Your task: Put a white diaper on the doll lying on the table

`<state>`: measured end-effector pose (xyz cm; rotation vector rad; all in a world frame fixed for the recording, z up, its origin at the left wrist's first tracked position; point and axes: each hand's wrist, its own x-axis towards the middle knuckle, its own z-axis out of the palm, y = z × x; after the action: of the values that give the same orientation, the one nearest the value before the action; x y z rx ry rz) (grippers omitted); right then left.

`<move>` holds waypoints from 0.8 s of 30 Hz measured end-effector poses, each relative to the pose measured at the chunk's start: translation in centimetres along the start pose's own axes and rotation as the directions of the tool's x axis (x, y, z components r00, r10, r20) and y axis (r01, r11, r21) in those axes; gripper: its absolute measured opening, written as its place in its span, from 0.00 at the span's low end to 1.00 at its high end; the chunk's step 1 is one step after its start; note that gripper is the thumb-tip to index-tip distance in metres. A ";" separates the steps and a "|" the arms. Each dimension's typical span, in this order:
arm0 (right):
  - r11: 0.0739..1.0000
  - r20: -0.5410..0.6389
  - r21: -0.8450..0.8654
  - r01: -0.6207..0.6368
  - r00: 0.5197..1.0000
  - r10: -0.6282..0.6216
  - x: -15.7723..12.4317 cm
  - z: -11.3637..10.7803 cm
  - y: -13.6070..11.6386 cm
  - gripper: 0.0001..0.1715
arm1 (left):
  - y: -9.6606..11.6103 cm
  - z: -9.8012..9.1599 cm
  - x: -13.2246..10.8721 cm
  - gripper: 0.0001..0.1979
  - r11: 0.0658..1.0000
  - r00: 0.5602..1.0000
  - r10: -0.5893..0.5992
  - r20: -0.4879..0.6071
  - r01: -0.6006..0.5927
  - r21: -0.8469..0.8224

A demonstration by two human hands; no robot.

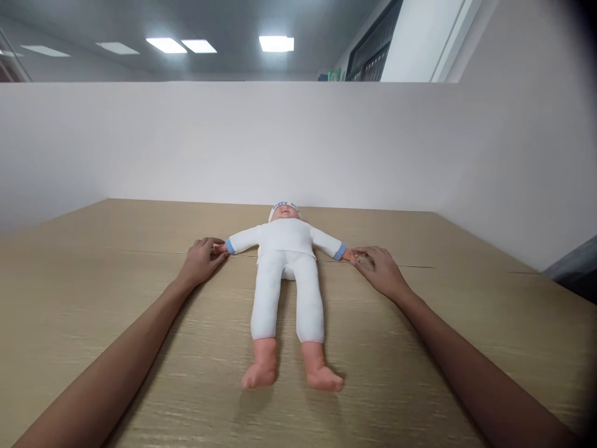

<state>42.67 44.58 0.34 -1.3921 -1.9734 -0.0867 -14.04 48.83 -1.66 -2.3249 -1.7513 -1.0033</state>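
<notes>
A baby doll [285, 267] in a white suit with blue cuffs and a white cap lies on its back in the middle of the wooden table [93, 323], bare feet toward me, arms spread out sideways. My left hand [201, 260] pinches the doll's small hand at the left. My right hand [380, 269] pinches the doll's other hand at the right. Both of my forearms stretch across the tabletop.
White partition walls [298, 143] close off the back and both sides of the table. A dark object [576, 270] shows past the table's right edge. Ceiling lights are visible above the partition.
</notes>
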 end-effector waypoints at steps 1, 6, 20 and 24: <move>1.000 0.000 0.005 -0.002 1.000 0.002 0.2 0.1 0.0 0.23 | 0.1 -0.1 0.2 0.22 1.000 1.000 -0.006 0.011 0.006 0.006; 0.999 0.010 0.023 -0.032 0.999 0.031 0.5 0.3 0.5 0.24 | 0.2 -0.3 0.6 0.23 1.000 1.000 -0.024 0.017 0.024 0.010; 0.974 0.052 0.168 -0.154 0.988 0.147 0.1 -0.7 0.6 0.21 | 0.6 -1.7 0.1 0.40 0.914 0.985 -0.156 0.068 0.171 -0.369; 0.958 0.091 0.213 -0.193 0.980 0.177 0.1 -0.9 1.3 0.20 | 0.4 -2.6 0.0 0.40 0.834 0.952 -0.261 0.160 0.306 -0.459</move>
<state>44.22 44.76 0.66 -1.4408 -1.8348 0.2642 -14.84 47.61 0.51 -2.4473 -2.1380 -1.5652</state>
